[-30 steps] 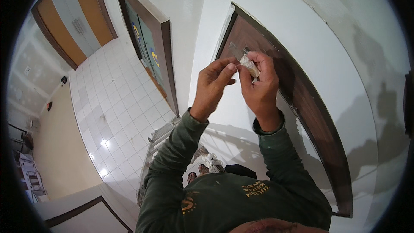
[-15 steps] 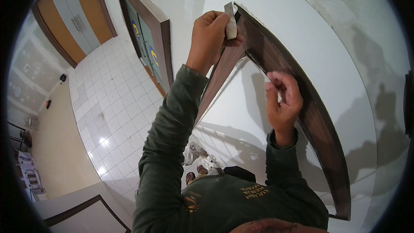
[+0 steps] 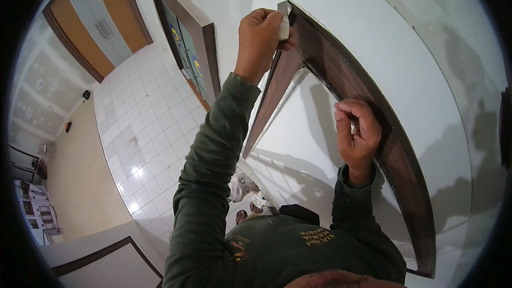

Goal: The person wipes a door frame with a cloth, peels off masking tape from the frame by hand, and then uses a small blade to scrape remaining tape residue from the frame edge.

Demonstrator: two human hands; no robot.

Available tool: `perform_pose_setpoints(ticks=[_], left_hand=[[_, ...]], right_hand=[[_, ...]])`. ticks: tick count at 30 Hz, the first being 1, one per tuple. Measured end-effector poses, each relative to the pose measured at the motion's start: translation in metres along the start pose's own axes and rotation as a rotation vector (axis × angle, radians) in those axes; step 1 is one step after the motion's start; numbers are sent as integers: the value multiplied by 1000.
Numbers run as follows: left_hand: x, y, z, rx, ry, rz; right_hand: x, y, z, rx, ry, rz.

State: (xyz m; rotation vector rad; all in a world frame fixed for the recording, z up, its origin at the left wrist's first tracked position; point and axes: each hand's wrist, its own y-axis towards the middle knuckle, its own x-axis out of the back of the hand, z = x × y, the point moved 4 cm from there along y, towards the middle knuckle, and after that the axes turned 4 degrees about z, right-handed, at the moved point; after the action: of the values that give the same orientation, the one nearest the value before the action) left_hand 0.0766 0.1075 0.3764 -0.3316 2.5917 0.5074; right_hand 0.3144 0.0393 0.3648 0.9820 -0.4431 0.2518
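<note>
My left hand [image 3: 260, 40] is raised to the top corner of a dark brown wood-grain frame [image 3: 333, 58] on the white wall. Its fingers are closed around a small flat scraper [image 3: 283, 28] with a pale body and a grey upper end, which lies along the frame's outer corner. Lower and to the right, my right hand [image 3: 358, 133] is beside the frame's inner edge. Its thumb and fingers curl together in a pinch; anything between them is too small to make out.
White panel [image 3: 298, 128] fills the inside of the frame. To the left are a second brown-framed doorway [image 3: 205, 42] and white floor tiles [image 3: 144, 112]. Plastic-wrapped items [image 3: 240, 189] and a black object [image 3: 300, 214] are low down near my feet.
The scraper in my left hand has turned and now sits closer to the frame's corner, more covered by my fingers. My right hand has shifted slightly right and down, still pinched.
</note>
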Motion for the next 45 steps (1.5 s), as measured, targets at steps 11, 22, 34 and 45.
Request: perform_pose_setpoints(ticks=[11, 22, 34, 45], left_hand=[[1, 3, 8, 9, 72, 29], [5, 11, -20, 47, 338, 23], [12, 24, -25, 155, 386, 83], [13, 13, 3, 121, 189, 67]], right_hand=[[1, -1, -1, 17, -4, 26], [0, -1, -1, 35, -15, 10], [-1, -2, 1, 24, 13, 4], [0, -3, 0, 35, 22, 15]])
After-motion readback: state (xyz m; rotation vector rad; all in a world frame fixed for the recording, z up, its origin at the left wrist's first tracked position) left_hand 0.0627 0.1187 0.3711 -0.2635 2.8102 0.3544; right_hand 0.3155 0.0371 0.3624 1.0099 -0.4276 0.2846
